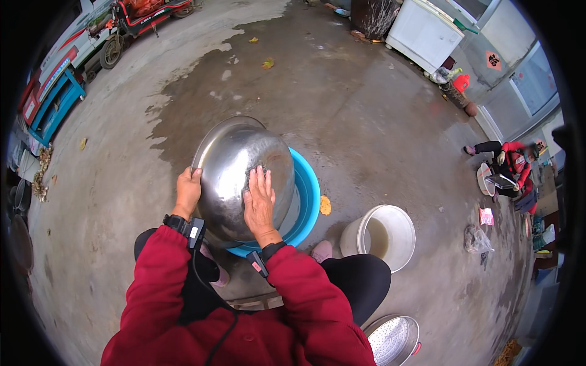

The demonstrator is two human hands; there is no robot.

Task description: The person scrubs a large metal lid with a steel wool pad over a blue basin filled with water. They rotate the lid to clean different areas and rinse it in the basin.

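Note:
A large steel basin [229,183], tilted with its rounded outside towards me, rests over a blue plastic tub [310,192] that holds some water. My left hand [188,190] grips the basin's rim at its left side, thumb on the outer surface. My right hand [260,201] presses on the basin's outside near the bottom, fingers extended; a dark scouring pad [251,174] seems to show beneath the fingers. The inside of the basin is hidden. My knees are on both sides of the tub.
Right of the tub stands a white plastic bucket [398,233] with cloudy water. A steamer tray [393,341] lies at my lower right. Wet concrete spreads ahead. A person in red [517,160] sits far right, near a plastic bag [477,239]. A scooter [132,23] stands upper left.

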